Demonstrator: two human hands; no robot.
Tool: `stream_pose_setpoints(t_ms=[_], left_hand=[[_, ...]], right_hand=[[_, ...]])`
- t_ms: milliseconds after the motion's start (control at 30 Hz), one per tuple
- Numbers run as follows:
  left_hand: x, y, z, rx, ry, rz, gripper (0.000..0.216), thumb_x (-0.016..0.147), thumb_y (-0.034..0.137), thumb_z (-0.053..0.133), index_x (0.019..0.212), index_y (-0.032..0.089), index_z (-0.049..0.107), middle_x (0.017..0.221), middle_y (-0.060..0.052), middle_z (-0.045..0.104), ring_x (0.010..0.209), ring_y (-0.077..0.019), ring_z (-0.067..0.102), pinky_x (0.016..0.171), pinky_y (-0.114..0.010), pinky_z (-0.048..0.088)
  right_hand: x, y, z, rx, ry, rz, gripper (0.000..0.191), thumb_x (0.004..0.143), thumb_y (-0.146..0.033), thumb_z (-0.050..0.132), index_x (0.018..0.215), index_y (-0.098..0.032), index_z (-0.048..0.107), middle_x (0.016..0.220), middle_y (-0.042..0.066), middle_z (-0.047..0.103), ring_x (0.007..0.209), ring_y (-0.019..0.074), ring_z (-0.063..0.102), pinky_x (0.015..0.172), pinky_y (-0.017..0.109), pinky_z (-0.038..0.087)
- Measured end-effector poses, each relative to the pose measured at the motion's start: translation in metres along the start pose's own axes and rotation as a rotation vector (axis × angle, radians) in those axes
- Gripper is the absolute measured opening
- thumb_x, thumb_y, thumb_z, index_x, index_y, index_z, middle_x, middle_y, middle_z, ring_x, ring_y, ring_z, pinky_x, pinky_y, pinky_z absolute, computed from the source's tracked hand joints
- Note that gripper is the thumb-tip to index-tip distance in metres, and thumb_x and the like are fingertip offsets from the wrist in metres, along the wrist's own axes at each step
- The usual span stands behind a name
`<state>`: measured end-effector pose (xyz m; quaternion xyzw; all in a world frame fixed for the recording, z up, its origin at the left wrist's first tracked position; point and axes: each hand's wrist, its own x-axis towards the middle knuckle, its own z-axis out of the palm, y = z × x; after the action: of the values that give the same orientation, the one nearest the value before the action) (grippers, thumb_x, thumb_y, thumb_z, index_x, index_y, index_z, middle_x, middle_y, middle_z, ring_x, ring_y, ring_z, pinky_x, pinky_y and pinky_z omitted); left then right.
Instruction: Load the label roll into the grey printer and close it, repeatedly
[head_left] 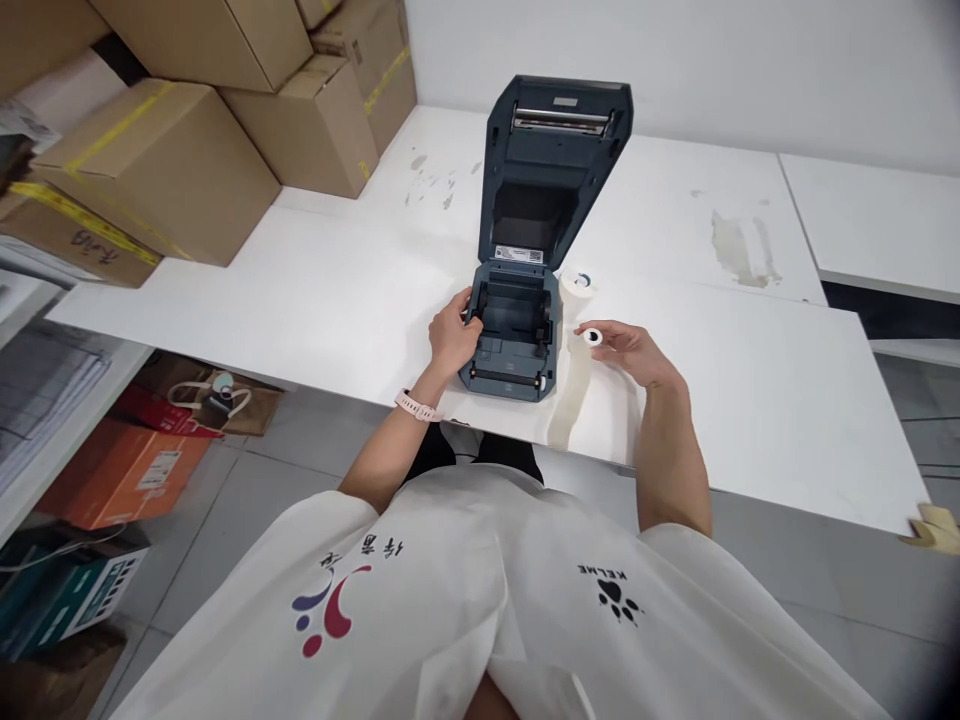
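A dark blue-grey label printer (517, 330) stands on the table with its lid (559, 160) raised and tipped back. Its inner bay shows no roll. My left hand (454, 335) grips the printer's left side, thumb over the rim. Just right of the printer, my right hand (634, 352) holds a small paper roll (592, 338) by its core end, fingers closed around it. From that roll a pale strip (570, 400) runs down toward the table's front edge. A thicker white label roll (577, 284) rests behind it, close to the printer's right side.
Cardboard boxes (157, 165) are stacked at the back left of the white table (337, 290). Peeled grey patches (742, 248) mark its surface at the right. An orange box (124, 470) sits low at the left. Brown rolled material (934, 525) is by the right front corner.
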<state>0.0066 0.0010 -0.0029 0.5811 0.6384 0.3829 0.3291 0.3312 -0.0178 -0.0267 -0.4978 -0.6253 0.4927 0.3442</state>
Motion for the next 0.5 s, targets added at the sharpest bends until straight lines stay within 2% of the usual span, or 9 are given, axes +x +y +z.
stream_pose_setpoints(t_ms=[100,200,267,367,433,500], left_hand=[[0.000,-0.001,0.001,-0.023,0.005,-0.012,0.062,0.076,0.013,0.060,0.137,0.025,0.062,0.129,-0.007,0.073,0.116,-0.0296,0.070,0.105,-0.045,0.050],[0.002,-0.002,0.001,-0.012,0.012,-0.014,0.062,0.075,0.011,0.060,0.136,0.024,0.063,0.128,-0.008,0.074,0.116,-0.0299,0.070,0.106,-0.046,0.049],[0.003,-0.003,0.001,-0.020,0.015,-0.012,0.062,0.074,0.010,0.060,0.135,0.024,0.064,0.128,-0.008,0.074,0.119,-0.0302,0.069,0.108,-0.047,0.048],[0.004,-0.004,0.002,-0.044,0.022,-0.013,0.062,0.073,0.008,0.059,0.133,0.025,0.065,0.128,-0.006,0.074,0.123,-0.0300,0.067,0.111,-0.047,0.046],[0.004,-0.004,0.003,-0.053,0.024,-0.016,0.062,0.073,0.008,0.059,0.131,0.026,0.066,0.127,-0.004,0.074,0.124,-0.0297,0.066,0.112,-0.048,0.045],[0.003,-0.004,0.003,-0.061,0.025,-0.020,0.062,0.072,0.007,0.059,0.131,0.026,0.066,0.128,-0.004,0.074,0.124,-0.0294,0.067,0.112,-0.047,0.045]], right_hand=[[0.003,0.010,-0.007,0.045,0.008,0.032,0.051,0.069,-0.044,0.087,0.116,-0.028,0.073,0.127,0.007,0.072,0.114,0.0254,0.067,0.106,0.048,0.050],[0.009,0.013,-0.023,0.074,0.147,-0.020,0.063,0.066,-0.044,0.089,0.124,-0.031,0.068,0.131,0.007,0.070,0.128,0.0281,0.062,0.112,0.051,0.047],[0.024,0.012,-0.030,0.043,0.229,-0.053,0.078,0.061,-0.044,0.090,0.133,-0.035,0.061,0.139,0.006,0.066,0.136,0.0299,0.057,0.114,0.055,0.046],[0.060,0.006,-0.029,-0.065,0.200,-0.054,0.097,0.056,-0.042,0.092,0.143,-0.035,0.051,0.152,0.008,0.054,0.145,0.0317,0.047,0.115,0.054,0.044],[0.084,0.002,-0.021,-0.128,0.167,-0.036,0.098,0.054,-0.042,0.092,0.142,-0.029,0.052,0.151,0.011,0.055,0.140,0.0335,0.051,0.110,0.050,0.048],[0.100,-0.001,-0.012,-0.153,0.174,-0.011,0.095,0.051,-0.044,0.092,0.136,-0.022,0.057,0.138,0.012,0.063,0.126,0.0342,0.061,0.102,0.048,0.054]])
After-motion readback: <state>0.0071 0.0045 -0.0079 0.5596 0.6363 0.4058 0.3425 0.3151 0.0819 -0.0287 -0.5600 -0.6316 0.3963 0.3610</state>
